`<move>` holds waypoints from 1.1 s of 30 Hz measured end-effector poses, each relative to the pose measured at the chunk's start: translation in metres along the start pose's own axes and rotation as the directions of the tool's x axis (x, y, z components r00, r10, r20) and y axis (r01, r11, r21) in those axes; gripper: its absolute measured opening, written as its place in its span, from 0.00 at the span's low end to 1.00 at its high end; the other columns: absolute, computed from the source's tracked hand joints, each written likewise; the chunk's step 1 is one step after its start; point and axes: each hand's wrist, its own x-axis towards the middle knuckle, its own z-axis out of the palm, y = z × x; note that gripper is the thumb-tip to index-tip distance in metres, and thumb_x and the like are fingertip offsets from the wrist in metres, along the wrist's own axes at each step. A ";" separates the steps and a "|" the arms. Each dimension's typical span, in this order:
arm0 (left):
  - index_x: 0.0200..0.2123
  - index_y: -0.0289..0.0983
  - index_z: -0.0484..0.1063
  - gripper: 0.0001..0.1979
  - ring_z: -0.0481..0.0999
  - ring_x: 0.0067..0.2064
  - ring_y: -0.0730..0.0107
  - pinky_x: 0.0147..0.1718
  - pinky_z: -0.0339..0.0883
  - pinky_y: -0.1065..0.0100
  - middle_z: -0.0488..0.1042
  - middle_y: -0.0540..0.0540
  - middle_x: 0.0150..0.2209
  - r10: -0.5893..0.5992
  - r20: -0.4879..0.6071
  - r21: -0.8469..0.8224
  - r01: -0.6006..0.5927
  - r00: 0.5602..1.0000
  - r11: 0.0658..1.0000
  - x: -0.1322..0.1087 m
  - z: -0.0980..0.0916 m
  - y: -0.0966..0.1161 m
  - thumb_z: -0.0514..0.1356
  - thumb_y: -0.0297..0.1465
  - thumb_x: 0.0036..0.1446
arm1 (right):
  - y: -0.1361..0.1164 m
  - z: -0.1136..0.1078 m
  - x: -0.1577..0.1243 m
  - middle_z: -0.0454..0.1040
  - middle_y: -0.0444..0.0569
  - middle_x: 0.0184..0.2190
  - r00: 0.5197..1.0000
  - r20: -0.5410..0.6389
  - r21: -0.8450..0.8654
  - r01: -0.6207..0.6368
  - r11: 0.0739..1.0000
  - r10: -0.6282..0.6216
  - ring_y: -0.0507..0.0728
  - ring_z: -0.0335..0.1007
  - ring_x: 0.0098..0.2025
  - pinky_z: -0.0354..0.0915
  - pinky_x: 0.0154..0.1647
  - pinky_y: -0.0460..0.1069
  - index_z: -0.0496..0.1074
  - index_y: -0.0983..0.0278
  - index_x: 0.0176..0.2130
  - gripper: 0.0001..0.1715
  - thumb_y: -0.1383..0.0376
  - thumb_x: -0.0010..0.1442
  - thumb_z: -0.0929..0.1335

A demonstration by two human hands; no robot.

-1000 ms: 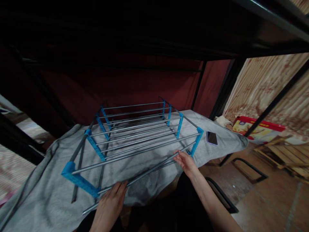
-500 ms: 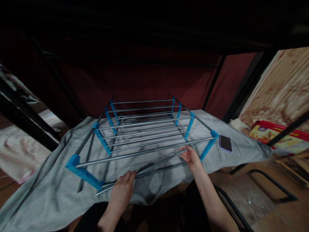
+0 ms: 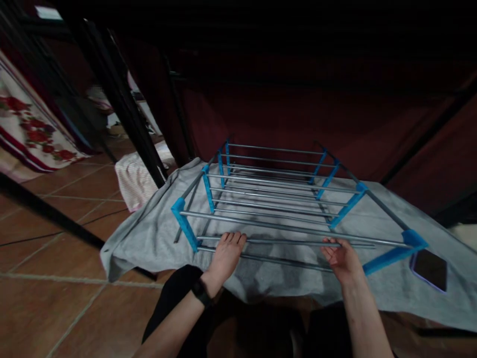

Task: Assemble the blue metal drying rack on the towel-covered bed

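A rack of grey metal tubes (image 3: 294,227) joined by blue plastic brackets (image 3: 185,226) lies on a grey cloth. Across its near side, between the upper and lower front tubes, runs a loose metal tube (image 3: 283,242). My left hand (image 3: 228,253) has its fingers curled over this tube near the left bracket. Further right, my right hand (image 3: 342,259) holds the same tube from below, palm turned up. The tube's right end sticks out past that hand, short of the right front bracket (image 3: 414,239). Its left end is close to the left front bracket.
The grey cloth (image 3: 149,233) covers a low surface. A phone (image 3: 430,270) lies on it beside the right bracket. Dark metal posts (image 3: 122,109) stand at left, with a striped cloth (image 3: 136,181) behind. A dark red panel (image 3: 283,114) closes off the back.
My view has swung left. The loose tube went from slanting, its left end sticking out in front, to nearly level along the front of the rack. Both hands still hold it.
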 end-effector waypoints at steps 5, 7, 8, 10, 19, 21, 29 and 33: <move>0.51 0.37 0.67 0.20 0.70 0.44 0.61 0.46 0.62 0.59 0.71 0.44 0.43 -0.001 0.005 -0.009 0.001 1.000 1.000 -0.001 -0.008 -0.005 0.48 0.16 0.58 | 0.000 0.003 -0.005 0.76 0.46 0.27 1.000 -0.008 -0.032 -0.030 0.999 0.029 0.52 0.76 0.31 0.75 0.34 0.46 0.68 0.63 0.27 0.02 0.69 0.50 0.68; 0.50 0.37 0.67 0.19 0.70 0.44 0.62 0.46 0.61 0.59 0.71 0.44 0.43 0.005 0.008 -0.020 -0.005 1.000 1.000 -0.002 -0.013 -0.006 0.48 0.17 0.59 | -0.001 0.004 -0.009 0.76 0.46 0.27 0.999 -0.007 -0.018 -0.035 0.999 0.035 0.51 0.76 0.31 0.75 0.34 0.46 0.69 0.63 0.27 0.02 0.69 0.50 0.68; 0.50 0.37 0.67 0.19 0.70 0.44 0.62 0.46 0.61 0.59 0.71 0.44 0.43 0.007 0.006 -0.025 -0.007 1.000 1.000 -0.002 -0.016 -0.006 0.48 0.18 0.60 | -0.002 0.004 -0.010 0.76 0.46 0.27 0.999 -0.010 -0.007 -0.035 0.999 0.035 0.51 0.76 0.31 0.76 0.34 0.46 0.69 0.63 0.27 0.02 0.69 0.50 0.68; 0.48 0.37 0.67 0.17 0.70 0.43 0.62 0.46 0.61 0.59 0.71 0.44 0.42 0.010 -0.002 -0.026 -0.010 1.000 1.000 -0.001 -0.023 -0.005 0.48 0.19 0.60 | -0.004 0.004 -0.013 0.75 0.45 0.27 0.999 -0.014 0.019 -0.030 0.999 0.030 0.52 0.76 0.31 0.76 0.34 0.47 0.69 0.63 0.27 0.03 0.69 0.49 0.69; 0.47 0.36 0.68 0.15 0.68 0.43 0.61 0.45 0.60 0.59 0.71 0.44 0.41 0.028 -0.047 0.026 -0.027 0.999 0.999 0.004 -0.047 -0.006 0.49 0.19 0.61 | -0.004 0.002 -0.019 0.74 0.43 0.27 1.000 0.018 0.050 0.019 0.999 -0.020 0.53 0.75 0.33 0.76 0.35 0.48 0.69 0.62 0.28 0.05 0.69 0.47 0.70; 0.48 0.36 0.68 0.16 0.68 0.43 0.61 0.45 0.60 0.59 0.72 0.44 0.41 0.041 -0.038 0.032 -0.040 0.998 0.999 0.004 -0.047 -0.008 0.49 0.20 0.61 | -0.004 0.002 -0.019 0.74 0.43 0.28 1.000 0.019 0.048 0.020 0.999 -0.021 0.52 0.75 0.34 0.76 0.35 0.49 0.70 0.62 0.29 0.05 0.69 0.47 0.70; 0.52 0.38 0.66 0.20 0.68 0.45 0.62 0.47 0.59 0.59 0.71 0.44 0.43 0.044 -0.008 -0.006 -0.044 0.999 0.999 0.001 -0.048 -0.012 0.49 0.18 0.59 | -0.004 0.000 -0.023 0.74 0.42 0.27 0.997 0.051 0.073 0.053 0.996 -0.057 0.53 0.75 0.35 0.75 0.35 0.48 0.70 0.63 0.28 0.05 0.69 0.47 0.71; 0.52 0.38 0.67 0.20 0.69 0.45 0.62 0.46 0.60 0.60 0.71 0.44 0.42 0.042 -0.002 0.000 -0.042 0.999 0.999 0.000 -0.050 -0.012 0.49 0.18 0.59 | -0.005 0.001 -0.025 0.73 0.42 0.26 0.996 0.063 0.105 0.049 0.993 -0.056 0.53 0.76 0.35 0.75 0.34 0.47 0.71 0.63 0.29 0.05 0.70 0.47 0.71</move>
